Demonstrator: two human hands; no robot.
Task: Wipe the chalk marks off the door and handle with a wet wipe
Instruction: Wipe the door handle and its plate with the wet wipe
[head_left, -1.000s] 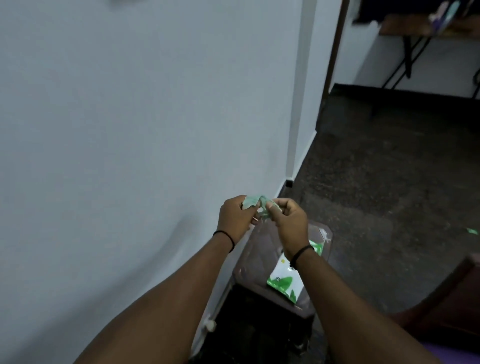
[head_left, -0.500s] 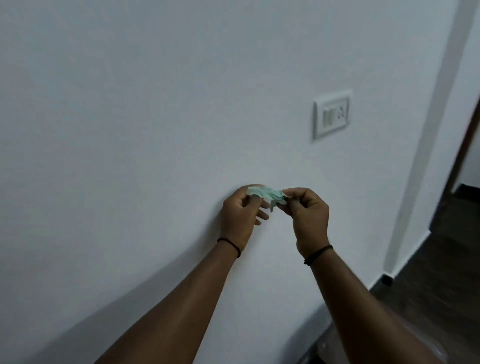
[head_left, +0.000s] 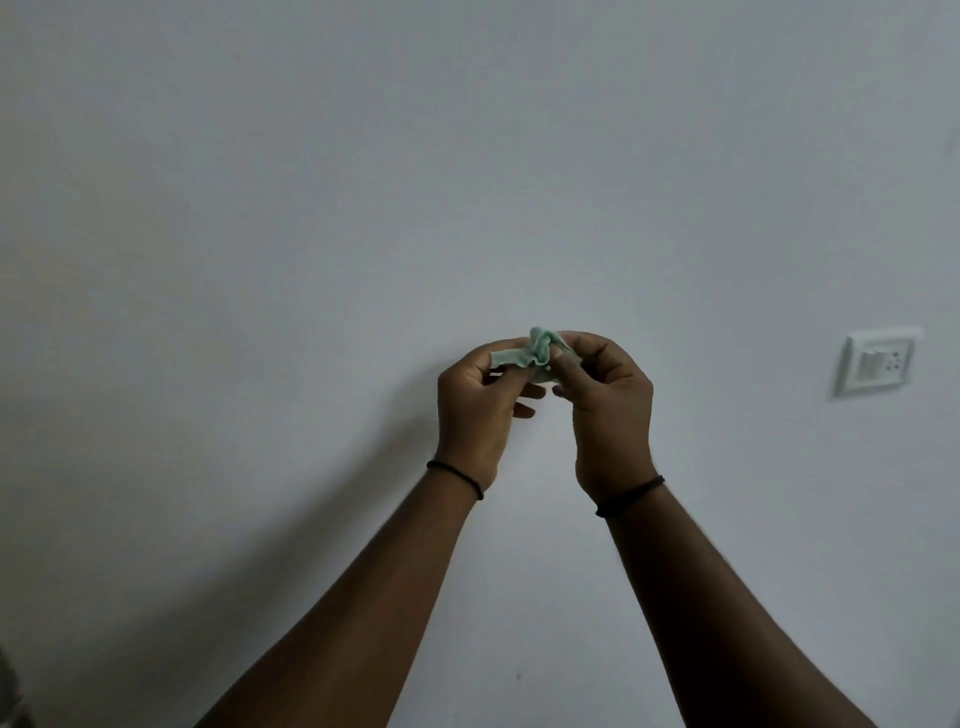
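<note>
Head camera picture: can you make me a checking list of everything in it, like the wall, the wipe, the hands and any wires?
Surface: plain white painted wall, no chalk marks seen.
Job's things: crumpled pale green wet wipe held up in front of the wall; door and handle not in view.
Clutter: nothing seen.
Hands: left hand and right hand both pinch the wipe with their fingers; thin black band on each wrist.
Cables: nothing seen.
Surroundings: white rectangular switch and socket plate on the wall at right.
</note>
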